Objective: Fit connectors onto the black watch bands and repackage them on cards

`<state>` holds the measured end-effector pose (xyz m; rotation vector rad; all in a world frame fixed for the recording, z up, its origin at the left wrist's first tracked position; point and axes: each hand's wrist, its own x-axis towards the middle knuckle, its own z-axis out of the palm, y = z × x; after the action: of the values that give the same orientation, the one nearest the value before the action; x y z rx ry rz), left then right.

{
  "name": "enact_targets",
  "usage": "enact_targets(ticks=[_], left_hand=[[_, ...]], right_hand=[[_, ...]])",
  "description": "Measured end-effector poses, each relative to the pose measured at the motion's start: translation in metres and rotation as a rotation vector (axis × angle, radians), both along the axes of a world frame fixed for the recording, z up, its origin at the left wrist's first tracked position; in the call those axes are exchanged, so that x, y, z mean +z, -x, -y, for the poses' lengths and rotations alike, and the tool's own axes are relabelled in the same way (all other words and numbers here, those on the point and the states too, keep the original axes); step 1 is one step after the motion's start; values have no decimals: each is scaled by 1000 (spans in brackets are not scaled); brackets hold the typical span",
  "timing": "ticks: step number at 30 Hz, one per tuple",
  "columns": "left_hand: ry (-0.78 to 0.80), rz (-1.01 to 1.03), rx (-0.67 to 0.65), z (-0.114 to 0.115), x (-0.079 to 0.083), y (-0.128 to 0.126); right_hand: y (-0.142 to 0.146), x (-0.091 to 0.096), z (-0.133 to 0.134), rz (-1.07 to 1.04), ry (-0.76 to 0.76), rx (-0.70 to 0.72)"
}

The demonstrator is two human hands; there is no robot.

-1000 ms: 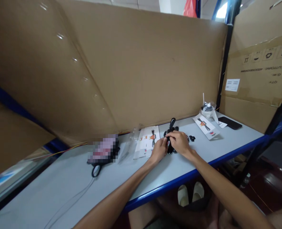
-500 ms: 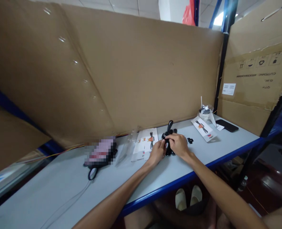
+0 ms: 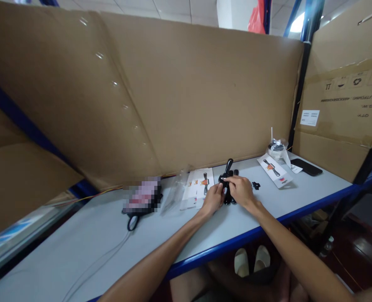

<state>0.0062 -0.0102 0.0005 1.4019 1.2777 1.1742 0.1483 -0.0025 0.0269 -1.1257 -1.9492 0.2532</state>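
My left hand point(image 3: 214, 199) is closed around the lower part of a glossy black spokeshave point(image 3: 228, 168), whose upper handle points up and slightly right. The fingers of my right hand point(image 3: 241, 191) pinch its middle section; what they press there is too small to make out. Beneath and beside my hands lie more black spokeshaves point(image 3: 236, 172), partly covered. To the right of my right hand sits a small black part point(image 3: 256, 185). Left of the tools, printed cards point(image 3: 194, 184) picture a two-handled tool.
Another printed card point(image 3: 275, 171) lies at the right, before a plastic-wrapped cup point(image 3: 277, 147) and a black phone point(image 3: 307, 166). Clear plastic bags point(image 3: 174, 195) and a blurred dark pouch point(image 3: 143, 197) are on the left. Cardboard point(image 3: 198, 92) walls the table's back; its front edge point(image 3: 217, 251) is blue.
The whole view has swung slightly left, so things appear farther right. Both hands keep their hold on the spokeshave, with only slight finger movement.
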Motion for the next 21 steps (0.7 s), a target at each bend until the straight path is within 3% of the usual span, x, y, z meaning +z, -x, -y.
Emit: enact_targets(ticks=[11,16,21], left_hand=[[-189,-255,88,-2,1,0],[-252,-348,65,-1,7,2],[-225,-323,51,-1,0,4]], right_hand=[[6,2,0,-86,31,-37],[6,4,1,-19,17,-75],[6,12,5,158,17,-79]])
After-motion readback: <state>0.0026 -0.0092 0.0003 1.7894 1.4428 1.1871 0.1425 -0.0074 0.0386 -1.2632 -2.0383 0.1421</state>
